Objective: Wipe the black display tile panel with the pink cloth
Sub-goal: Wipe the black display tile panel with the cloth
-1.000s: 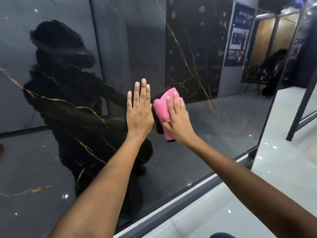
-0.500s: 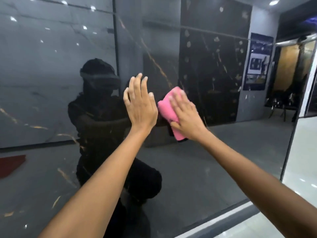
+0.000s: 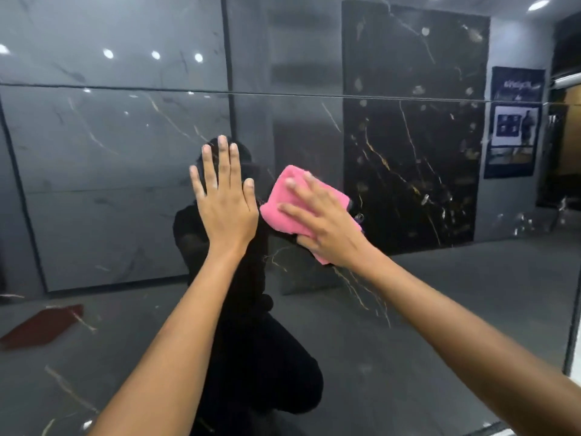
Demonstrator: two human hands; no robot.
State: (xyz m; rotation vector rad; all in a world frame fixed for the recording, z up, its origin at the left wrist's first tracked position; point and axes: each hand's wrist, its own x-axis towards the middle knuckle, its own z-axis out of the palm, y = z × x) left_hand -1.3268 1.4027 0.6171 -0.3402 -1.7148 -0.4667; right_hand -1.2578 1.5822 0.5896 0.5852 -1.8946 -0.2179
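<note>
Wiping now: we press our right hand point(image 3: 327, 225), fingers spread flat, onto the soft folded pink cloth point(image 3: 294, 199) against the glossy black gold-veined display tile panel point(image 3: 408, 278).
Left hand point(image 3: 224, 199): spread flat, braced on the panel beside the cloth.
Handling: cloth looks light and limp, best held under the palm; the panel looks stiff, slick and smear-prone.

Both bare forearms reach forward and upward from the lower edge of the view, converging toward the middle. The left hand point(image 3: 224, 202) is held upright, palm forward, with straight fingers slightly spread and the thumb out to the right. The right hand point(image 3: 327, 221) sits just beside it, angled up and to the left, its fingers straight and spread, slightly blurred.
</note>
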